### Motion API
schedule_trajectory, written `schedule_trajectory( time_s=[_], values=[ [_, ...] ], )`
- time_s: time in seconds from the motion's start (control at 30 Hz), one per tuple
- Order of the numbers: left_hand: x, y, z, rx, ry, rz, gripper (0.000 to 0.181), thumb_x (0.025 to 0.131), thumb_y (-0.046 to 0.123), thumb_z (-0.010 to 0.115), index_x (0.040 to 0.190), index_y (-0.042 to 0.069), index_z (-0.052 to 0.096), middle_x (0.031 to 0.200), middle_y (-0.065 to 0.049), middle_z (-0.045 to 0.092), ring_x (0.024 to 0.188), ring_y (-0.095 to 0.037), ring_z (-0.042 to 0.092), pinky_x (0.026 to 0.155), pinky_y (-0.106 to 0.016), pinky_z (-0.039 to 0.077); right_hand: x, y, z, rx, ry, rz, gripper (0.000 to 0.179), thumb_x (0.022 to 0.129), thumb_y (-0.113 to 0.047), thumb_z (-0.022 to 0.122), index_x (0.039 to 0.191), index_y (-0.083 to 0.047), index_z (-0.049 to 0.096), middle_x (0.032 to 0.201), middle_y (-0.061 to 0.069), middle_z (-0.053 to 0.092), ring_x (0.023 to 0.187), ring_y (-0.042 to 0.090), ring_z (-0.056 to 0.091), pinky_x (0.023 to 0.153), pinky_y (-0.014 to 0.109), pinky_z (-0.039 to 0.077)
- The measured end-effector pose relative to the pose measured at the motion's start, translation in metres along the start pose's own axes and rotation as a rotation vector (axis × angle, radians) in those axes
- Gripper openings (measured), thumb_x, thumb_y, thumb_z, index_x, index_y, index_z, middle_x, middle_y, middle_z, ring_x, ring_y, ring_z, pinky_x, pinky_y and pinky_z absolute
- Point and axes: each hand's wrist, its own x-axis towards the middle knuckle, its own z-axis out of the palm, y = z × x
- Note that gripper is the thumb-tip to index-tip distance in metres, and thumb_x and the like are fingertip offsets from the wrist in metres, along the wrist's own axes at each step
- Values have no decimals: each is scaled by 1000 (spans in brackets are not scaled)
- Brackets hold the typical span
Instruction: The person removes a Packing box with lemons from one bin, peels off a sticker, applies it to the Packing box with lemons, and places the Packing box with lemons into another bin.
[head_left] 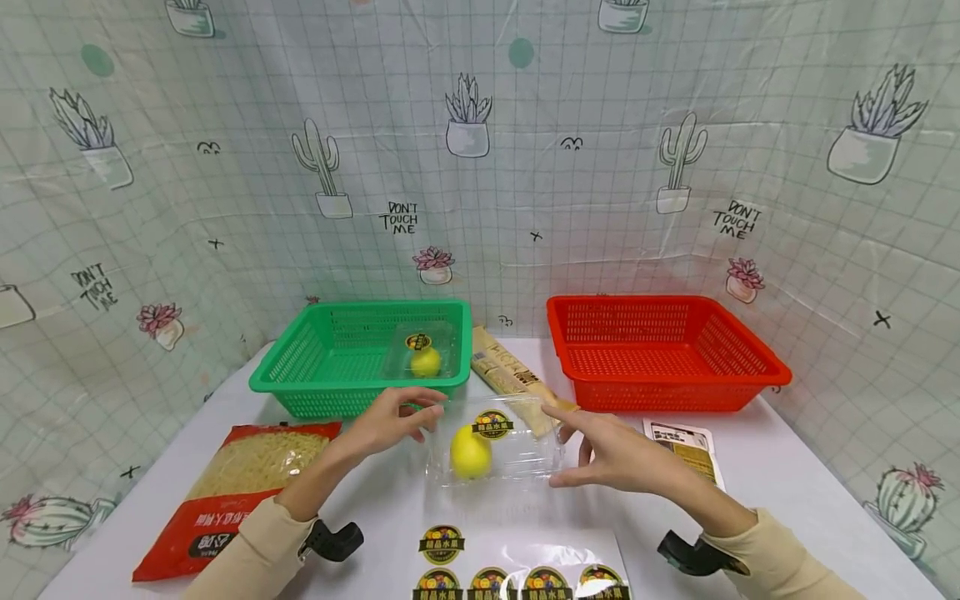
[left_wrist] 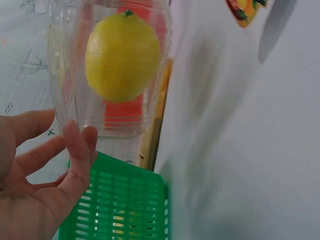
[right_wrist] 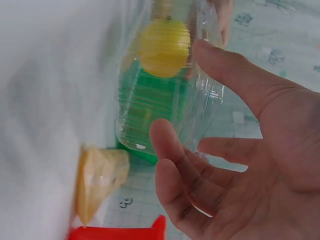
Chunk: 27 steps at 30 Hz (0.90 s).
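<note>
A clear plastic clamshell box (head_left: 517,462) with a yellow lemon (head_left: 471,452) inside and a round black-and-gold fruit sticker (head_left: 492,425) on its lid is held up over the table. My left hand (head_left: 393,423) pinches its left edge; in the left wrist view, thumb and fingertips meet at the rim. At the other end, my right hand (head_left: 618,450) grips the box with thumb and fingers spread across its side. Below lies a white sheet of matching stickers (head_left: 525,546). A second clear box with a lemon (head_left: 425,362) and a sticker sits in the green basket (head_left: 300,387).
A red basket (head_left: 667,396) stands at the back right. Between the baskets lies a long beige packet (head_left: 506,367). On the left is a red bag of pasta (head_left: 240,487), and a small white-and-gold pouch (head_left: 686,446) lies behind my right forearm. A patterned curtain (head_left: 480,225) encloses the table.
</note>
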Motion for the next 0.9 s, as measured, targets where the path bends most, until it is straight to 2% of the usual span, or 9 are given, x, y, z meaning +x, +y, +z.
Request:
schedule_trajectory(
  time_s=[0.1,0.2,0.27,0.37,0.5,0.63,0.9],
  values=[
    [1,6,-6,-44,21,-42,43,99,29,59,133,3,58,121,-20,65,92,-28,68,78,-37,59,3,-1,-11,24,9,9,88,77,-42,82,149,-11,42,103,4,66,67,1,59,60,20,52],
    [2,11,-12,-93,46,-59,43,98,31,61,132,5,59,116,-20,66,97,-37,66,78,-34,58,8,-2,-20,33,28,19,84,78,-40,81,148,-10,44,103,3,67,70,4,59,61,21,53],
    [2,14,-17,-114,62,-63,43,97,32,61,131,6,59,115,-20,66,99,-38,66,78,-32,56,13,-2,-26,48,43,10,80,80,-36,81,146,-9,46,101,2,67,71,6,59,62,21,54],
    [2,18,-24,-136,103,-96,45,96,38,63,130,9,59,115,-18,66,93,-27,68,77,-29,55,22,-3,-32,68,73,-21,74,81,-31,81,143,-8,50,96,1,67,69,7,58,62,21,54],
    [1,22,-35,-224,159,-134,48,96,41,62,131,8,57,119,-13,64,86,-14,65,75,-26,53,39,-4,-39,124,101,-65,65,83,-24,79,139,-5,54,92,2,68,66,9,62,61,22,54],
    [-2,22,-48,-314,194,-136,49,98,38,59,134,5,54,125,-10,61,84,-11,62,71,-21,50,62,-5,-42,256,109,-72,58,85,-17,77,137,-5,56,94,10,67,67,13,66,61,25,57],
    [-12,21,-71,-378,224,-132,54,97,38,61,139,7,49,125,-3,55,82,-9,64,69,-18,50,115,-6,-37,474,164,-42,54,90,-17,72,139,-8,53,99,18,70,78,25,72,71,33,60]
  ],
)
